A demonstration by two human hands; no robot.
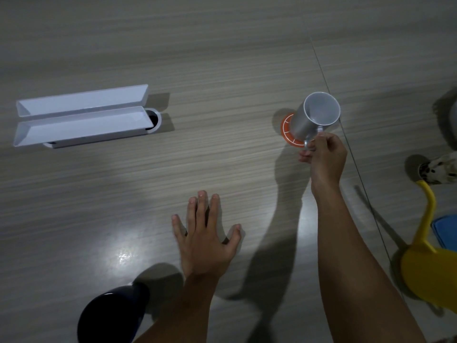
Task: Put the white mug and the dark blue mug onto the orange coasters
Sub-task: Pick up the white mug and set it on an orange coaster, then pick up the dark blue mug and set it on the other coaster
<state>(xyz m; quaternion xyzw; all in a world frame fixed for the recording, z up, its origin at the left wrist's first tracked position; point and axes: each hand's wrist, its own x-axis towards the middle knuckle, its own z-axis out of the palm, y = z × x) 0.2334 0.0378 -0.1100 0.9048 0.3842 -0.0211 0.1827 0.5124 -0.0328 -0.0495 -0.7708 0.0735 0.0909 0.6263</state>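
The white mug (313, 117) stands upright over an orange coaster (286, 128) at the right of the table, its mouth facing me. My right hand (324, 155) pinches the mug's handle from the near side. Whether the mug's base touches the coaster, I cannot tell. The dark blue mug (112, 315) sits at the near left edge, partly behind my left forearm. My left hand (206, 240) lies flat on the table with fingers spread, holding nothing. Only one orange coaster is in view.
A white open cable-box lid (81, 115) rises from the table at the left. At the right edge are a yellow plastic chair (430, 266), something blue (445, 233) and a spotted object (440, 168). A seam (346, 134) runs down the table.
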